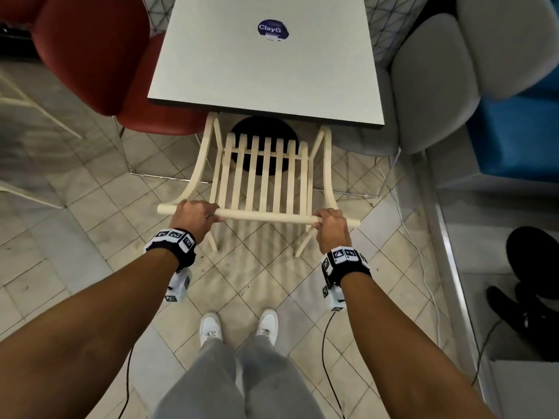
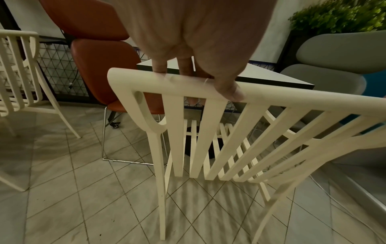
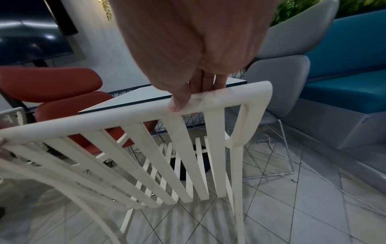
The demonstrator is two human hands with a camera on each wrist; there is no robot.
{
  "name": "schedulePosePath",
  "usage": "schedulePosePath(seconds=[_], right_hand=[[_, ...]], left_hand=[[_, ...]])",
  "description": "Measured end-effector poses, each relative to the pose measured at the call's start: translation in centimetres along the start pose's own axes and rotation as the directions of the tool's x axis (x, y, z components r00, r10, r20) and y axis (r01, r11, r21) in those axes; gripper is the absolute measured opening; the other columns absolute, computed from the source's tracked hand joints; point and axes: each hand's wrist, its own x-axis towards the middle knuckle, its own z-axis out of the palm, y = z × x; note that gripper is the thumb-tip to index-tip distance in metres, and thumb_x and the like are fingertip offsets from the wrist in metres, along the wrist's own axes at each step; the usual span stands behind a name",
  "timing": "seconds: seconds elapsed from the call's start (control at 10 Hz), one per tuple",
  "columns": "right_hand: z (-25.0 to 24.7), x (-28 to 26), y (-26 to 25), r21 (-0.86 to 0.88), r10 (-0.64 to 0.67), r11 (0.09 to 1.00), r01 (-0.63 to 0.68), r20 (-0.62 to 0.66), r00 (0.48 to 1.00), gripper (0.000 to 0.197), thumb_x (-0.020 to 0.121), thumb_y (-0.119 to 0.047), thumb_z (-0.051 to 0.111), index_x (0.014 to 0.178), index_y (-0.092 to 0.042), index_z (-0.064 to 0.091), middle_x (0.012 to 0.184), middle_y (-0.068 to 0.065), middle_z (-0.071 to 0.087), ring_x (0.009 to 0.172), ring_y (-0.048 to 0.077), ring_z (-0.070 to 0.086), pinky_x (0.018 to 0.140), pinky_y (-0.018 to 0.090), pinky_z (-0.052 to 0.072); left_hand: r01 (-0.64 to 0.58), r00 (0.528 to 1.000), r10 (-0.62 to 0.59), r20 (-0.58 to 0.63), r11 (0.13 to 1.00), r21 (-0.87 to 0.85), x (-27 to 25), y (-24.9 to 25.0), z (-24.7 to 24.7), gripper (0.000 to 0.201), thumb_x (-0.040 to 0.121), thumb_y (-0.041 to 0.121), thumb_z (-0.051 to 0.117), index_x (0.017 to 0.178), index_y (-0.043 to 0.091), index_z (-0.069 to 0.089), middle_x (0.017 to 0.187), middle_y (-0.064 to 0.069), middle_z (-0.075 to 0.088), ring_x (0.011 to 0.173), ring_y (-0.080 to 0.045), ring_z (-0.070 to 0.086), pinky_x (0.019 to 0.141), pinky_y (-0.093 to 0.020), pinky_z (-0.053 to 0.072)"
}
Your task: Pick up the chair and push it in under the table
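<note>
Your left hand [image 1: 193,214] and right hand [image 1: 329,223] each wrap the chair [image 1: 263,176] top rail at mid-frame, spaced wide, probably to steer it straight under the table [image 1: 266,71].

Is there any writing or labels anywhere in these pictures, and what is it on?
"ClayG": white letters on the round dark-blue sticker on the pale grey square table top.
Smaller print on that sticker's white lower edge: too small to read.
Black-and-white square markers on the wristbands: patterns, no words.
Nothing readable in either wrist view.
</note>
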Motion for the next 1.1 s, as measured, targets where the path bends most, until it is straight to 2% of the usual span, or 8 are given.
schedulePosePath(seconds=[0.2, 0.4, 0.6, 0.7, 0.8, 0.9, 1.0, 1.1], right_hand=[[0.0, -1.0, 0.2, 0.02, 0.009, 1.0, -0.009, -0.001, 1.0, 0.022, 0.081, -0.003, 0.074, 0.102, -0.006, 0.07, 0.097, 0.01, 0.069, 0.097, 0.029, 0.056, 0.084, 0.042, 0.05], [-0.7, -1.9, 0.9, 0.026, -0.008, 1.0, 0.007, 0.022, 1.0, 0.022, 0.083, -0.004, 0.072, 0.104, -0.009, 0.069, 0.096, 0.006, 0.068, 0.095, 0.025, 0.056, 0.084, 0.042, 0.051], [-0.7, -2.0, 0.9, 0.045, 0.021, 0.999, -0.023, 0.039, 0.999, 0.022, 0.084, -0.004, 0.07, 0.106, -0.008, 0.068, 0.099, 0.007, 0.067, 0.1, 0.026, 0.055, 0.089, 0.044, 0.05], [-0.6, -2.3, 0.6, 0.072, 0.05, 0.996, -0.053, 0.038, 0.998, 0.027, 0.084, -0.003, 0.071, 0.11, -0.007, 0.067, 0.104, 0.009, 0.066, 0.105, 0.027, 0.054, 0.094, 0.046, 0.049], [-0.8, -3.7, 0.0, 0.114, 0.045, 0.992, -0.045, 0.003, 0.999, 0.038, 0.08, -0.004, 0.074, 0.117, -0.007, 0.064, 0.114, 0.009, 0.064, 0.112, 0.027, 0.053, 0.101, 0.045, 0.046], [-1.2, -5.8, -0.9, 0.164, 0.045, 0.986, -0.036, -0.053, 0.998, 0.041, 0.082, -0.004, 0.07, 0.122, -0.01, 0.062, 0.129, 0.009, 0.057, 0.124, 0.025, 0.047, 0.109, 0.042, 0.04], [-1.9, -8.1, -1.6, 0.21, 0.109, 0.973, -0.091, -0.075, 0.991, 0.043, 0.083, -0.002, 0.067, 0.124, -0.014, 0.062, 0.141, 0.007, 0.049, 0.133, 0.023, 0.039, 0.111, 0.035, 0.033], [-1.6, -12.5, -1.1, 0.294, 0.226, 0.928, -0.23, 0.047, 0.973, 0.039, 0.084, -0.004, 0.065, 0.113, -0.031, 0.066, 0.13, 0.006, 0.056, 0.126, 0.022, 0.047, 0.111, 0.033, 0.035]], left_hand=[[0.008, 1.0, -0.008, -0.027, 1.0, -0.028, -1.0, 0.0, 0.5, 0.029, 0.085, 0.048, 0.063, 0.096, 0.023, 0.073, 0.084, 0.0, 0.077, 0.08, -0.025, 0.066, 0.088, -0.043, 0.051], [0.016, 1.0, -0.016, -0.018, 1.0, -0.008, -2.6, 1.0, 1.0, 0.027, 0.088, 0.049, 0.059, 0.097, 0.027, 0.071, 0.087, 0.004, 0.074, 0.086, -0.022, 0.064, 0.1, -0.047, 0.045], [0.028, 1.0, -0.028, 0.001, 0.998, -0.059, -2.6, 1.0, 0.7, 0.025, 0.087, 0.046, 0.062, 0.1, 0.027, 0.071, 0.092, 0.003, 0.075, 0.093, -0.024, 0.066, 0.112, -0.051, 0.035], [0.026, 1.0, -0.026, 0.001, 0.997, -0.071, -2.8, 1.3, 0.4, 0.03, 0.087, 0.046, 0.062, 0.107, 0.026, 0.07, 0.101, 0.002, 0.076, 0.099, -0.023, 0.067, 0.116, -0.051, 0.032], [0.029, 1.0, -0.03, -0.008, 0.994, -0.102, -3.8, 1.3, 0.4, 0.037, 0.089, 0.039, 0.061, 0.122, 0.022, 0.065, 0.12, -0.001, 0.071, 0.118, -0.023, 0.062, 0.121, -0.05, 0.026], [0.011, 1.0, -0.014, -0.017, 0.991, -0.134, -5.5, 1.4, 0.0, 0.047, 0.088, 0.028, 0.061, 0.134, 0.02, 0.056, 0.14, -0.003, 0.059, 0.135, -0.021, 0.049, 0.123, -0.047, 0.025], [0.037, 0.995, -0.063, -0.084, 0.96, -0.279, -8.1, 0.9, -0.4, 0.052, 0.087, 0.019, 0.063, 0.138, 0.019, 0.054, 0.151, -0.002, 0.048, 0.138, -0.021, 0.046, 0.115, -0.041, 0.04], [0.127, 0.98, -0.176, -0.092, 0.91, -0.394, -12.5, -0.3, 0.6, 0.042, 0.088, 0.023, 0.063, 0.129, 0.029, 0.059, 0.147, 0.003, 0.051, 0.126, -0.016, 0.057, 0.103, -0.035, 0.05]])
